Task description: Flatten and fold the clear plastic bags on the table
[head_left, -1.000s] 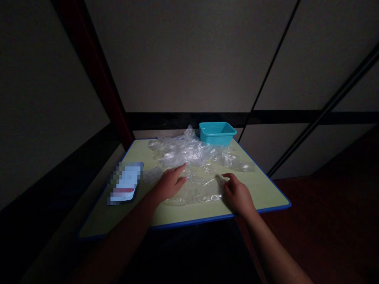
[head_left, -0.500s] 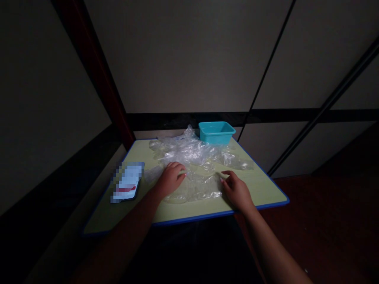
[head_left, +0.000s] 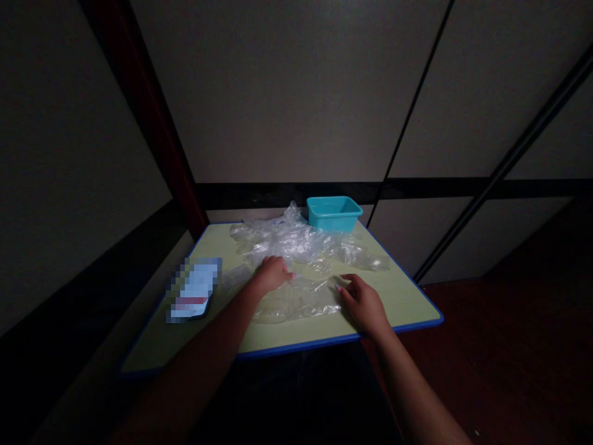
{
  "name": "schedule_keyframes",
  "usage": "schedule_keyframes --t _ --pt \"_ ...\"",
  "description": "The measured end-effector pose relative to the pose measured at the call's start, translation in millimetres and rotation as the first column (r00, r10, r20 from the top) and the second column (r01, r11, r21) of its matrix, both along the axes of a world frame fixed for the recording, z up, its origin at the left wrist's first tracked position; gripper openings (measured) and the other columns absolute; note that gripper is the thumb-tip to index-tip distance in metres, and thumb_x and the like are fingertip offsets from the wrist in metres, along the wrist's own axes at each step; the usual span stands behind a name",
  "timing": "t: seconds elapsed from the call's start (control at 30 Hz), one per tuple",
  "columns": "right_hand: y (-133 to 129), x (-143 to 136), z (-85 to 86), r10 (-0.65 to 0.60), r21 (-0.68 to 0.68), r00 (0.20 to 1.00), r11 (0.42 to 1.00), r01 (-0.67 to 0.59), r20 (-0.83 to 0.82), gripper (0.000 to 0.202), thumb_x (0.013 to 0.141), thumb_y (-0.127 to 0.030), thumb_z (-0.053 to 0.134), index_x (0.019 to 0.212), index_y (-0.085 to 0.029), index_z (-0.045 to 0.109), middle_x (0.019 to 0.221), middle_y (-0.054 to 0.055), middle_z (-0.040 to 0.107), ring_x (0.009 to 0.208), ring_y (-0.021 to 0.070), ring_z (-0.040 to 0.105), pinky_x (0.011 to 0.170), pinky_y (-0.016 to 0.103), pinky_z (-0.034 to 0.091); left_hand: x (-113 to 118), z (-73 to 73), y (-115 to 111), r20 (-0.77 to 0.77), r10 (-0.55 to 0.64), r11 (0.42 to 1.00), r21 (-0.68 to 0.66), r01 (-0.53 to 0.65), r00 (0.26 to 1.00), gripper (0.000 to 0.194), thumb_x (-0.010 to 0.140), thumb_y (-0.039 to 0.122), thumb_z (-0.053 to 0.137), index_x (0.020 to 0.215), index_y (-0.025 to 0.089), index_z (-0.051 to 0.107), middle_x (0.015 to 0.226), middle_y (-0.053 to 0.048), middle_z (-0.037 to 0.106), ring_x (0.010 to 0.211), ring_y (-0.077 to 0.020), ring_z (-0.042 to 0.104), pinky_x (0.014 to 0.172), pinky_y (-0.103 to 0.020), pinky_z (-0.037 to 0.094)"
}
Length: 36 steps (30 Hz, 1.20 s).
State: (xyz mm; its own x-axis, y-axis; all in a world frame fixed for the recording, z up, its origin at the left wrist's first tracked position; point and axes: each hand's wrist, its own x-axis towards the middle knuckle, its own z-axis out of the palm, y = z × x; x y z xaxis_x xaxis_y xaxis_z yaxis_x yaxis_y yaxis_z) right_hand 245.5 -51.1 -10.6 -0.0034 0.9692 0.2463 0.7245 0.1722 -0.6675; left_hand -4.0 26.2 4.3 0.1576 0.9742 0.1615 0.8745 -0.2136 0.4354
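Observation:
A clear, crinkled plastic bag (head_left: 303, 300) lies spread across the front of the pale yellow-green table (head_left: 296, 341). At its upper left edge rests my left hand (head_left: 273, 275), fingers curled in and thumb pointing right along the film; the fingertips are partly hidden. To the right, my right hand (head_left: 365, 301) is at the bag's right end, thumb and index finger apart with a gap between them. Just beyond my hands is a loose heap of clear plastic bags (head_left: 296, 241).
A turquoise plastic basin (head_left: 333, 216) stands at the back right of the table, against the heap. At the left edge lies a phone (head_left: 194, 290) with its screen lit and blurred. Pale panels (head_left: 287, 93) rise behind the table.
My left hand's fingers have curled further in, and its thumb now sticks out to the right. The right hand keeps nearly the same pose. The whole view has shifted slightly.

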Motion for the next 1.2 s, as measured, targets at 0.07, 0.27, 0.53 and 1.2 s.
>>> schedule_keyframes --t 0.07,0.27,0.53,1.2 --pt "-0.1 0.2 0.2 0.006 0.001 1.0 1.0 -0.006 -0.005 0.03 0.084 -0.036 0.051 0.109 -0.022 0.058 0.07 0.001 0.066 0.064 0.0189 0.062 0.058 0.026 0.042 -1.8 -2.5 -1.0 0.011 -0.003 1.0 0.007 0.002 1.0 0.021 0.066 0.032 0.077 0.062 0.02 0.06 0.074 -0.005 0.066 0.084 -0.0241 0.063 0.081 -0.033 0.045" --pt "0.0 1.5 -0.9 0.002 0.001 1.0 1.0 -0.002 -0.003 0.03 0.083 -0.038 0.052 0.108 -0.023 0.058 0.071 0.001 0.066 0.065 0.0193 0.062 0.058 0.027 0.042 -5.6 -8.1 -2.9 0.045 -0.006 1.0 -0.004 0.006 0.999 0.02 0.064 0.031 0.078 0.064 0.02 0.062 0.076 -0.004 0.065 0.086 -0.0242 0.062 0.081 -0.033 0.046" --pt "-2.1 1.2 -0.7 -0.005 0.001 1.0 1.0 0.005 -0.021 0.031 0.083 -0.041 0.051 0.105 -0.022 0.059 0.068 0.001 0.065 0.062 0.019 0.061 0.056 0.027 0.04 -0.5 -10.0 -4.0 0.136 -0.01 1.0 -0.024 0.014 0.991 0.022 0.061 0.022 0.079 0.056 0.02 0.057 0.072 -0.002 0.062 0.087 -0.0239 0.059 0.083 -0.034 0.044" --pt "-5.6 2.6 0.6 0.027 0.036 0.994 0.999 -0.024 -0.103 0.025 0.085 -0.044 0.048 0.087 -0.022 0.058 0.074 0.004 0.068 0.066 0.0194 0.062 0.06 0.027 0.042 -1.2 3.5 -8.2 0.671 -0.04 0.95 -0.204 0.236 0.74 0.019 0.063 0.016 0.069 0.078 0.017 0.058 0.063 0.003 0.064 0.061 -0.0149 0.062 0.061 -0.025 0.046"
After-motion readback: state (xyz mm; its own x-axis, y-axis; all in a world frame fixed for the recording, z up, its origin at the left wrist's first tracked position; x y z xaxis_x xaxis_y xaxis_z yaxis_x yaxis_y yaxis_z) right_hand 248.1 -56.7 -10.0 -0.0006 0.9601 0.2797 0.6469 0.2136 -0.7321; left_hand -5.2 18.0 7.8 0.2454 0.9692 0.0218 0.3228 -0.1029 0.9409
